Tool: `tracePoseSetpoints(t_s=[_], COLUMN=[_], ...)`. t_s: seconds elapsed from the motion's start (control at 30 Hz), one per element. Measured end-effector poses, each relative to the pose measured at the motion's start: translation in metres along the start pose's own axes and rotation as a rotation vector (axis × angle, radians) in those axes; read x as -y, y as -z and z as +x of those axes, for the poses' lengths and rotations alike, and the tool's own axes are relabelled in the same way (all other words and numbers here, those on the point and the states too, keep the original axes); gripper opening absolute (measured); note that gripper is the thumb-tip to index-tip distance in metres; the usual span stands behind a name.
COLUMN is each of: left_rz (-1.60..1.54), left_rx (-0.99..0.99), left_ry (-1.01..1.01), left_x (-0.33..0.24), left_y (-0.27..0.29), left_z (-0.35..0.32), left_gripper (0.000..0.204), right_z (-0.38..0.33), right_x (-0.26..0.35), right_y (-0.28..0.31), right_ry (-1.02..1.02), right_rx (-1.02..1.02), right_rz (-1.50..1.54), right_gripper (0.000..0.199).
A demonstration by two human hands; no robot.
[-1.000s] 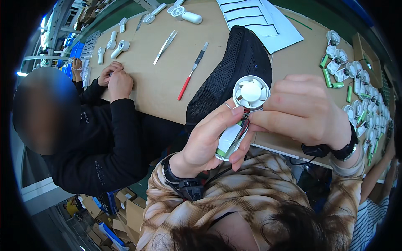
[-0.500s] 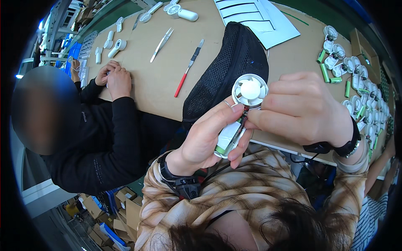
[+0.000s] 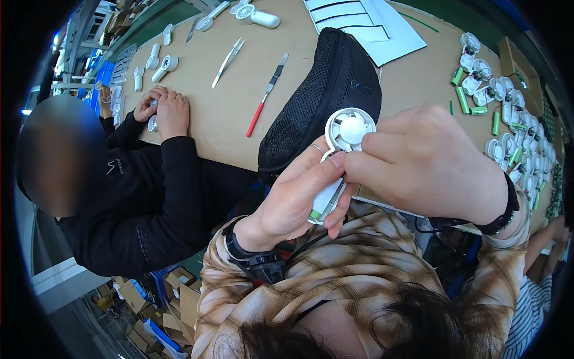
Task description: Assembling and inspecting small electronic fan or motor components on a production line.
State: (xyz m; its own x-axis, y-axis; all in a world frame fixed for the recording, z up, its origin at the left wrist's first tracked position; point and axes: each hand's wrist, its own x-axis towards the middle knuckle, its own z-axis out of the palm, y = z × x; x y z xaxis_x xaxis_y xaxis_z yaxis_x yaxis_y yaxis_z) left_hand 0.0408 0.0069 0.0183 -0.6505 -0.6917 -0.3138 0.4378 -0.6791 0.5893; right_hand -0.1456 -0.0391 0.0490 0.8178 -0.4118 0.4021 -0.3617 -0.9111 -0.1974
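The left hand (image 3: 293, 192)'s grip pinches a fan (image 3: 351, 130) of smooth white plastic, its round, bladed head joined to a slim, rounded body. The right hand (image 3: 421, 158)'s grip is bunched at the fan's neck; I cannot tell what it pinches. Just beyond sits a curved, black mesh case (image 3: 329, 90); slender metal tweezers (image 3: 228, 63) lie on the matte brown counter (image 3: 209, 119).

I can see a thin ring (image 3: 317, 148) on a finger of the left hand (image 3: 296, 194). Just behind that hand, a black strap (image 3: 235, 244) circles the wrist, carrying a boxy black unit (image 3: 267, 268). Behind the right hand (image 3: 418, 160) sit a black band (image 3: 510, 202) and a silvery bracelet (image 3: 507, 224). Farther up from both hands runs a loose plaid shirt (image 3: 353, 269) in brown, tan and cream.
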Motion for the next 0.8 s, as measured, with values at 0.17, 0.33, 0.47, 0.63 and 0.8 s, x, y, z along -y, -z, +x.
tracePoseSetpoints(t_s=[0.17,0.33,0.47,0.63,0.8], left_rz=[0.011,0.036,0.013,-0.005,-0.031], left_rx=[-0.096,-0.089,-0.077,-0.121,-0.137], left_ry=[-0.019,-0.045,-0.067,-0.107,-0.125], left_x=[0.002,0.003,0.006,0.006,0.007], left_y=[-0.005,-0.008,-0.009,-0.008,-0.009], left_z=[-0.001,-0.002,-0.006,-0.007,-0.007], left_gripper=[0.033,0.034,0.035,0.035,0.034], right_z=[-0.003,-0.012,-0.027,-0.043,-0.047], right_x=[-0.012,-0.026,-0.01,0.008,0.011], right_y=[-0.008,-0.015,-0.021,-0.033,-0.037], right_ry=[0.08,0.122,0.054,-0.055,-0.081], right_rx=[-0.092,-0.218,-0.298,-0.268,-0.245], right_rz=[-0.023,0.169,0.242,0.289,0.261], right_gripper=[0.016,0.017,0.021,0.035,0.042])
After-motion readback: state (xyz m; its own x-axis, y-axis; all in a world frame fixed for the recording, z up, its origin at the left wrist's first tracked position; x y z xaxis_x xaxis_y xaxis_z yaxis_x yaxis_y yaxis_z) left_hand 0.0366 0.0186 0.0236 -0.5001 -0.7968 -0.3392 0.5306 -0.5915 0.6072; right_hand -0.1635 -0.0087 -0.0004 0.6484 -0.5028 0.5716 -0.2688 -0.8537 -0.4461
